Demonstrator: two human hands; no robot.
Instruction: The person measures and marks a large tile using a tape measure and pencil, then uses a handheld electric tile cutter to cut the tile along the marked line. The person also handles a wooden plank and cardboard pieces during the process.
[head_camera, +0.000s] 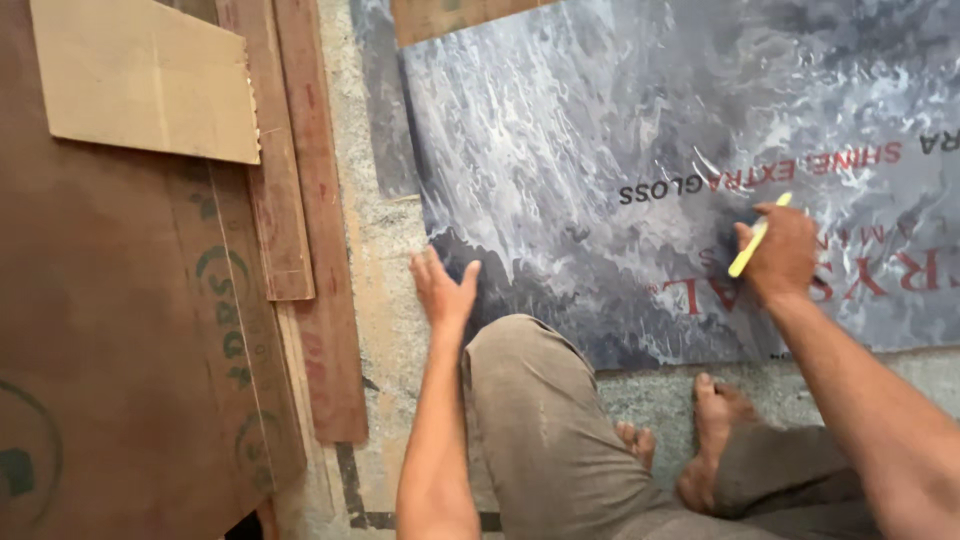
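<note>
A large grey marbled laminate sheet (620, 150) with a glossy printed film lies flat on the floor. My left hand (442, 288) rests open, fingers spread, on the sheet's near left corner. Further right, my right hand (775, 252) is closed around a yellow pencil (757, 237) whose tip touches the sheet's surface. My bent knee in grey trousers (530, 400) and my bare feet (715, 425) are just in front of the sheet's near edge.
Brown plywood boards (120, 330) and narrow wooden strips (305, 200) lie stacked at the left, with a pale fibreboard piece (150, 80) on top. A strip of rough concrete floor (375, 260) runs between the boards and the sheet.
</note>
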